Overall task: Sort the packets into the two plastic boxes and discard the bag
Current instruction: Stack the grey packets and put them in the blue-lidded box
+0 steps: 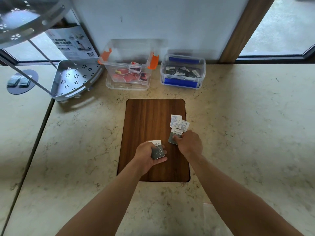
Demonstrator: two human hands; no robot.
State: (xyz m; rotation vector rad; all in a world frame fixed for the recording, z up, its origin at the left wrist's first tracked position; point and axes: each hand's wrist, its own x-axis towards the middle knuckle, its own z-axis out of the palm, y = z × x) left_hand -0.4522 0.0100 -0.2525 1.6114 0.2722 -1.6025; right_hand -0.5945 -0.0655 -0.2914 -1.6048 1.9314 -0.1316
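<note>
My left hand [150, 156] is shut on a small stack of grey-and-white packets [157, 149] over the wooden board [144, 126]. To its right, my right hand [189, 142] pinches another grey-and-white packet [174, 136] lying on the board. Two white packets [176, 120] lie face down just beyond it. At the back stand two clear boxes: one with orange clips [129, 65] holds red packets, one with blue clips [183, 70] holds dark grey packets. A clear plastic bag [210, 210] lies near the front edge, under my right forearm.
A white perforated corner rack [71, 79] stands at the back left, with a cardboard carton [73, 43] behind it. A dark round plate with two small packets [20, 81] sits on the left counter. The wall and a window frame close off the back.
</note>
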